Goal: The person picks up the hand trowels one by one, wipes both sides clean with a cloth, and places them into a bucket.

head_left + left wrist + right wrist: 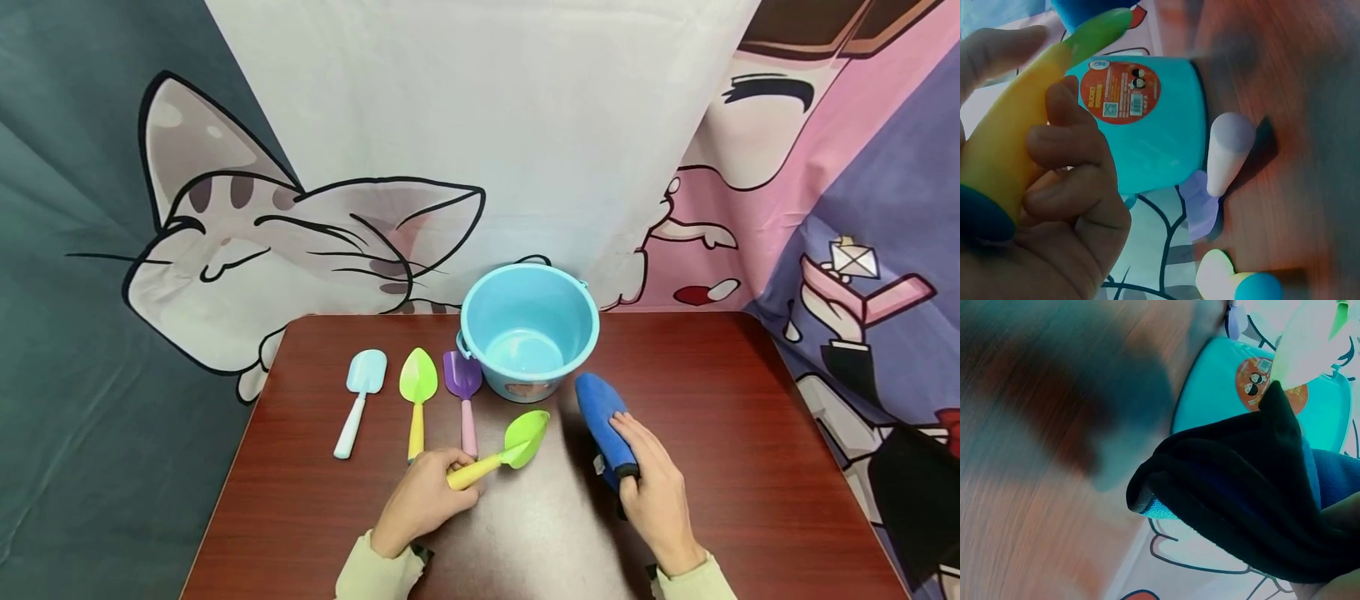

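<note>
My left hand (pixel 429 500) grips the yellow handle of a toy trowel (pixel 527 438) with a green blade. The handle lies along the curled fingers in the left wrist view, its blade pointing at the bucket. My right hand (pixel 660 492) holds a folded blue cloth piece with black edging (pixel 603 417), thumb on the near side and fingers over its top. Its dark folded edge fills the middle of the right wrist view; what kind of cloth article it is I cannot tell. A light blue bucket (pixel 530 387) stands upright between and beyond both hands.
Left of the bucket lie a purple shovel (pixel 462 377) with a pink handle, a second green trowel (pixel 417 379) and a light blue shovel (pixel 366 372) with a white handle. The brown table (pixel 300 517) meets a printed cloth backdrop (pixel 480 108) behind the bucket.
</note>
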Demonstrator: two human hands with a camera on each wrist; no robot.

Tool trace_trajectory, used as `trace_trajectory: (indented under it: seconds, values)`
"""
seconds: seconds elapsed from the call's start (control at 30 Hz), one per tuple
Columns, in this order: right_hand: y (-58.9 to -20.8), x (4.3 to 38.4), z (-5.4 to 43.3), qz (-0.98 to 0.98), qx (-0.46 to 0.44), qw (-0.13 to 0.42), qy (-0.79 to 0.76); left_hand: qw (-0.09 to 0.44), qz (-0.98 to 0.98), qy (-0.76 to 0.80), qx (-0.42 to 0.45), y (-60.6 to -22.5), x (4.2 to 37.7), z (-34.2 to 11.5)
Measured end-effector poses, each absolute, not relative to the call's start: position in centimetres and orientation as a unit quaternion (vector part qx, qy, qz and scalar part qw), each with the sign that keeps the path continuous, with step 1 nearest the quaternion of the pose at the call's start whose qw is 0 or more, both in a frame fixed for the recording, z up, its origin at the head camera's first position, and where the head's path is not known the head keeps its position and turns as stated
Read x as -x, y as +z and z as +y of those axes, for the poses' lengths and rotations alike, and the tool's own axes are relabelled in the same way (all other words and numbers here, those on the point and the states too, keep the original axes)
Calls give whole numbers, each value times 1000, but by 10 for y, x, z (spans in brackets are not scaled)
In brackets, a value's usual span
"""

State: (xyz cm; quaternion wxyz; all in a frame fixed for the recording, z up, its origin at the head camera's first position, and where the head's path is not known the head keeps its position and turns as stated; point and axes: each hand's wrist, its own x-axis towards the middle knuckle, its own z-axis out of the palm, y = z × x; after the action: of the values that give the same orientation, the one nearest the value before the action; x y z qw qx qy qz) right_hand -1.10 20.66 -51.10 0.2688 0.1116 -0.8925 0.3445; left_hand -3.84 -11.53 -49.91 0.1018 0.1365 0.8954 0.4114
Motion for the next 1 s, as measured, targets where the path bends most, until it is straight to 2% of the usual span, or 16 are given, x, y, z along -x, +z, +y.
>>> trace_trajectory:
  seconds: [0.1,0.33,0.6,0.87,1.0]
  values:
    - [-510,11,206,-894,-110,260,348,116,889,421,-139,-502,40,-114]
    - [-508,11,199,-897,-121,238,352,88,900,403,-142,-506,40,-111]
    - [-504,12,184,-889,-180,235,349,44,912,378,-155,-505,40,-109]
    - [-495,13,163,-848,-267,274,367,45,906,387,-164,-505,39,-106]
    - [-491,13,155,-844,-299,257,365,37,907,385,-164,-504,39,-105]
